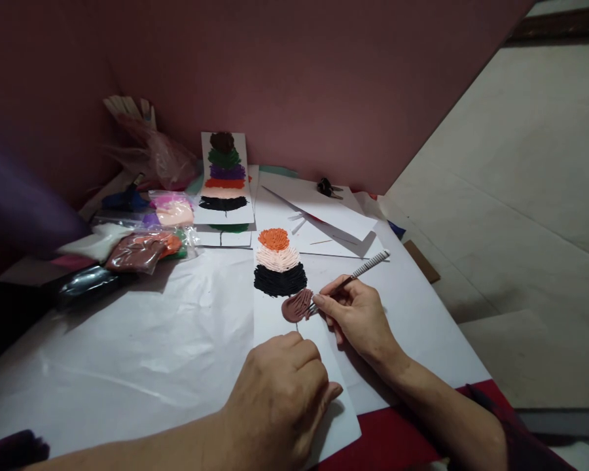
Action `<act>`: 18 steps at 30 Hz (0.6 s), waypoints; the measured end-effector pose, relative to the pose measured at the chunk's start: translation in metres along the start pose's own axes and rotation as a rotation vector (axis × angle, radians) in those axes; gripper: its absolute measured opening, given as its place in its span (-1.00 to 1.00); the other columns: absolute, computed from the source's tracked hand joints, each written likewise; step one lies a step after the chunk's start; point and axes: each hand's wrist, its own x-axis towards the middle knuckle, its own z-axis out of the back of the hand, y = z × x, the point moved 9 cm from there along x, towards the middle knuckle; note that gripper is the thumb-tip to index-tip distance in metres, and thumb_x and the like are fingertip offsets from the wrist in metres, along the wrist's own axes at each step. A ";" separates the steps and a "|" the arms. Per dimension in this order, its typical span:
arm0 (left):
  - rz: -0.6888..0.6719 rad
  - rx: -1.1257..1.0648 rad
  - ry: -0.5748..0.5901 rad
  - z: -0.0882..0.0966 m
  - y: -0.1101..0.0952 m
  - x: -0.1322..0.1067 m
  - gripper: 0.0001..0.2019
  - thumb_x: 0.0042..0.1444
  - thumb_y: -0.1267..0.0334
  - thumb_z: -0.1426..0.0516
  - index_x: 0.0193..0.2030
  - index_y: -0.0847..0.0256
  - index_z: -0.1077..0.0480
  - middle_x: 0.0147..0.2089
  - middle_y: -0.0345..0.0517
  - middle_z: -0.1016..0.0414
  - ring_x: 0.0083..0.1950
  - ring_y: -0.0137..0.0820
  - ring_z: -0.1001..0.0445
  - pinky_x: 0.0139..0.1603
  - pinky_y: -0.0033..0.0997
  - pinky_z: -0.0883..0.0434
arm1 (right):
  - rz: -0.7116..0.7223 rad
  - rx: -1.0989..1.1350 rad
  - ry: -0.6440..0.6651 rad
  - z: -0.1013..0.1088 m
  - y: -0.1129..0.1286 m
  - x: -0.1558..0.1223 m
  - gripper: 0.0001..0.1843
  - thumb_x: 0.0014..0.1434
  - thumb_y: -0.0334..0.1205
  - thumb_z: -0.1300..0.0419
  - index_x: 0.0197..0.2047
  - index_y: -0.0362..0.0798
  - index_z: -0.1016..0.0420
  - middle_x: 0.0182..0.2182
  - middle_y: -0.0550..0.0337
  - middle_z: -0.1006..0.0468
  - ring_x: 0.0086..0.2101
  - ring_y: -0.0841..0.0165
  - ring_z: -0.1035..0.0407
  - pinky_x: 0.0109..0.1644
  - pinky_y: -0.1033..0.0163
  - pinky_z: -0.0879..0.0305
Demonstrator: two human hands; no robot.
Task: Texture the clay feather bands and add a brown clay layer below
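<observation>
My right hand [356, 314] grips a fork [368, 263] with a ridged handle, its tines at the right side of a flattened brown clay piece [294, 307]. Grooves mark that side of the brown clay; its left side is smooth. The clay lies on a white paper sheet [269, 320], just below grooved bands of black clay [279, 279], pale peach clay [278, 259] and orange clay [273, 239]. My left hand [279, 392] rests on the lower part of the sheet, fingers curled under with their tips hidden, thumb pointing right.
A finished-looking card [224, 212] with stacked colour bands leans at the back. Left of it lie bags of coloured clay [137, 252] and a clear plastic bag [161, 154]. Loose papers [324, 209] and keys [328, 188] lie at the back right. The table's edge runs along the right.
</observation>
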 end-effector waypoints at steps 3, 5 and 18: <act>-0.006 0.000 0.000 0.000 0.000 0.000 -0.73 0.22 0.42 -0.02 -0.52 0.29 -0.31 -0.50 -0.11 -0.40 -0.48 -0.42 -0.29 -0.49 -0.44 -0.20 | -0.027 -0.011 -0.005 0.001 -0.002 0.003 -0.78 0.06 -0.18 -0.30 -0.43 -0.07 -0.33 -0.76 0.43 -0.32 -0.86 0.56 -0.11 -0.87 0.48 0.00; -0.002 0.002 0.004 -0.001 0.000 0.000 -0.73 0.22 0.42 -0.02 -0.52 0.29 -0.31 -0.50 -0.11 -0.39 -0.48 -0.42 -0.29 -0.49 -0.43 -0.20 | -0.036 -0.021 -0.013 0.002 -0.002 0.005 -0.79 0.06 -0.19 -0.29 -0.42 -0.06 -0.32 -0.77 0.44 -0.32 -0.87 0.55 -0.12 -0.87 0.48 0.00; -0.005 -0.012 0.008 -0.001 0.001 -0.001 -0.73 0.21 0.42 -0.02 -0.52 0.30 -0.32 -0.50 -0.09 -0.40 -0.48 -0.40 -0.30 -0.50 -0.41 -0.22 | 0.082 0.079 -0.084 0.013 0.004 0.006 -0.79 0.09 -0.20 -0.27 -0.37 -0.03 -0.28 -0.72 0.47 -0.31 -0.85 0.55 -0.19 -0.84 0.48 -0.01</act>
